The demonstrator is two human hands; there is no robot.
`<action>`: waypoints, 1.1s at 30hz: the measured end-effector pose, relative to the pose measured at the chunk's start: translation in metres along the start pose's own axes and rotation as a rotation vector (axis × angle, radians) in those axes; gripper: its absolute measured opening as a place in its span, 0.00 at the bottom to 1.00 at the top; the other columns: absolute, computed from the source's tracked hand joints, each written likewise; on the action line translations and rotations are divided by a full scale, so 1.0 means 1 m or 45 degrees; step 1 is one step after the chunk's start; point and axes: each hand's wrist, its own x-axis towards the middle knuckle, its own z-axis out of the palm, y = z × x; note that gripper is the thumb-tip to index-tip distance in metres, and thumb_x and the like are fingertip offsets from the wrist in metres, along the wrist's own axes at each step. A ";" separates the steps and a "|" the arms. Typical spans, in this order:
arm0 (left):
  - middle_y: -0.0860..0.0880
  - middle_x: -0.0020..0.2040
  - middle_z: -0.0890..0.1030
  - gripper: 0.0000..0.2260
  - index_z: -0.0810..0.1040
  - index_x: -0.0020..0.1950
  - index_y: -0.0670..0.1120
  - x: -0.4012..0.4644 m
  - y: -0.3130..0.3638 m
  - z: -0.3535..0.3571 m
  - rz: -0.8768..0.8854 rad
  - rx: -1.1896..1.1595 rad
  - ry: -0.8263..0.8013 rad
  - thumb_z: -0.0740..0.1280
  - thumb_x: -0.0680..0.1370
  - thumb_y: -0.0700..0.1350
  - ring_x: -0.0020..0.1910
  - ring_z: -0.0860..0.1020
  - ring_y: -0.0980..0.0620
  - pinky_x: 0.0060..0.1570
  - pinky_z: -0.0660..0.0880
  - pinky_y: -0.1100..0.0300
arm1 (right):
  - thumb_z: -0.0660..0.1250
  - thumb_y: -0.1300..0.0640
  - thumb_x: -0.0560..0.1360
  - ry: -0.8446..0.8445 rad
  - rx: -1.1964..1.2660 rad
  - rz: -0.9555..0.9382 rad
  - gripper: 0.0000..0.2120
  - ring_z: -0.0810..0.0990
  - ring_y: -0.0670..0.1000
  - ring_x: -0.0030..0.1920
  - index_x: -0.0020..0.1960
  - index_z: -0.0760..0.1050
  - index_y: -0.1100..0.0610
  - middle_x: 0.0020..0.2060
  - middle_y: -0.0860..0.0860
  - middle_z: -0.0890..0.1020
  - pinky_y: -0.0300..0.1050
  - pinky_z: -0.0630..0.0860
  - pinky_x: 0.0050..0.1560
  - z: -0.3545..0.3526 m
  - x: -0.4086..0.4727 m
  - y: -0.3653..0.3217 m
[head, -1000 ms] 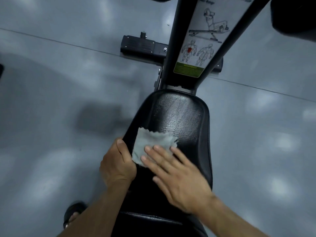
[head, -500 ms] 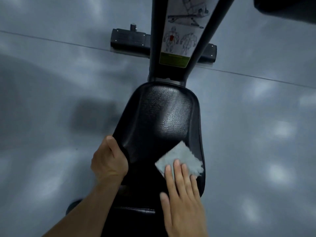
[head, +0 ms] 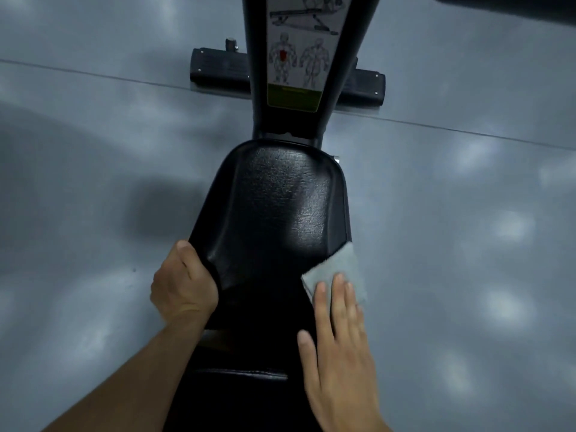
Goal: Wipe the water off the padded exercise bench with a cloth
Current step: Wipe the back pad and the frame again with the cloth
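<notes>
The black padded bench seat (head: 274,207) runs away from me in the middle of the view, its leather glossy under the light. A small grey cloth (head: 338,269) lies at the pad's right edge, partly hanging over the side. My right hand (head: 339,347) lies flat with straight fingers, the fingertips pressing on the cloth's near part. My left hand (head: 182,282) grips the pad's left edge, thumb on top and fingers curled under it and hidden. No water drops are distinguishable on the pad.
Beyond the pad, a black frame post with a white exercise-diagram sticker (head: 299,54) rises toward me. A black base bar (head: 218,68) lies on the grey floor (head: 452,229) behind it. A dark object (head: 514,7) fills the top right corner.
My right hand has slid the cloth from the pad's left side, across it, to the right edge, where it now overhangs. My left hand has stayed on the left edge.
</notes>
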 end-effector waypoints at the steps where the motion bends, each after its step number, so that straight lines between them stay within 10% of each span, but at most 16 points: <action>1: 0.52 0.33 0.64 0.15 0.65 0.38 0.44 0.000 -0.001 0.001 0.001 -0.003 0.002 0.51 0.85 0.40 0.37 0.65 0.44 0.41 0.61 0.51 | 0.51 0.46 0.84 -0.011 0.004 -0.006 0.31 0.49 0.56 0.83 0.83 0.50 0.57 0.83 0.55 0.48 0.57 0.55 0.77 -0.003 0.013 0.001; 9: 0.35 0.48 0.78 0.17 0.71 0.44 0.42 -0.006 0.003 -0.003 0.025 -0.111 0.048 0.49 0.86 0.46 0.48 0.75 0.33 0.46 0.63 0.48 | 0.51 0.46 0.85 0.066 0.004 -0.022 0.32 0.37 0.55 0.82 0.84 0.45 0.57 0.83 0.56 0.41 0.55 0.45 0.82 -0.027 0.118 -0.037; 14: 0.35 0.49 0.80 0.19 0.69 0.41 0.45 -0.006 0.003 -0.002 0.030 -0.219 0.060 0.46 0.83 0.52 0.51 0.76 0.32 0.49 0.65 0.47 | 0.63 0.49 0.81 0.008 -0.163 -0.470 0.30 0.52 0.53 0.82 0.80 0.62 0.55 0.82 0.53 0.57 0.58 0.56 0.80 -0.024 0.079 -0.019; 22: 0.38 0.46 0.80 0.22 0.70 0.40 0.44 -0.005 -0.001 -0.003 0.041 -0.241 0.031 0.45 0.83 0.54 0.49 0.77 0.34 0.48 0.65 0.49 | 0.72 0.50 0.76 0.322 -0.180 -0.386 0.07 0.75 0.53 0.57 0.51 0.79 0.50 0.54 0.48 0.79 0.51 0.70 0.61 -0.034 0.109 -0.030; 33: 0.35 0.49 0.81 0.20 0.74 0.46 0.42 -0.001 -0.004 -0.006 0.003 -0.188 -0.079 0.48 0.87 0.49 0.51 0.77 0.32 0.47 0.64 0.49 | 0.66 0.49 0.79 0.198 0.329 0.089 0.07 0.81 0.51 0.45 0.48 0.82 0.50 0.45 0.46 0.84 0.54 0.78 0.52 -0.093 0.171 -0.019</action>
